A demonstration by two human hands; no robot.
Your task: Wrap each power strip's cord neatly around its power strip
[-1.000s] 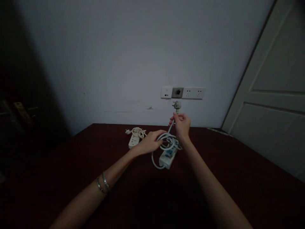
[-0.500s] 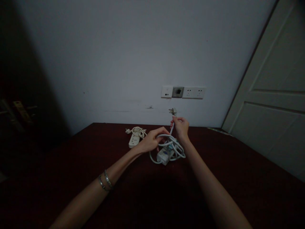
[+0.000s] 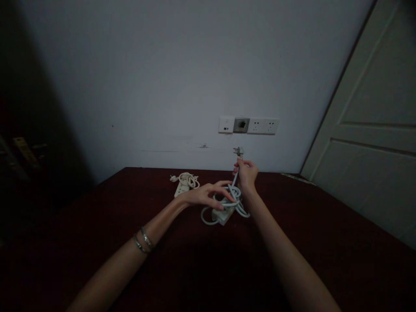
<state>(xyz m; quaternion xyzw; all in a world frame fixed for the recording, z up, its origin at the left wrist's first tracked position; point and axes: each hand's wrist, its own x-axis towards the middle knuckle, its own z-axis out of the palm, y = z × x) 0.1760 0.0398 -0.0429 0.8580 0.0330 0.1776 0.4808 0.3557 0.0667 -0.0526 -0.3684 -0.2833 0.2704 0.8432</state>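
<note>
My right hand (image 3: 246,173) is closed around a power cord just below its plug (image 3: 238,151), whose prongs point left. The cord runs down into loose pale coils (image 3: 241,208) lying over a white power strip (image 3: 223,215) on the dark red table (image 3: 156,242). My left hand (image 3: 212,195) rests over these coils, its fingers apart and touching the cord. Left of it lies a second, cream power strip (image 3: 182,188), its own cord (image 3: 187,178) bundled on top. Part of that strip is hidden by my left wrist.
On the wall behind the table is a row of plates: a white switch plate (image 3: 226,125), a grey-framed plate (image 3: 241,125) and white double sockets (image 3: 263,126). A pale panelled door (image 3: 367,138) stands at the right. A thin flat strip (image 3: 297,178) lies near the table's back right edge.
My left hand has lowered onto the coils, and its fingers have spread from their hold on the upper loop. The coils have sunk lower. My right hand still holds the cord near the plug.
</note>
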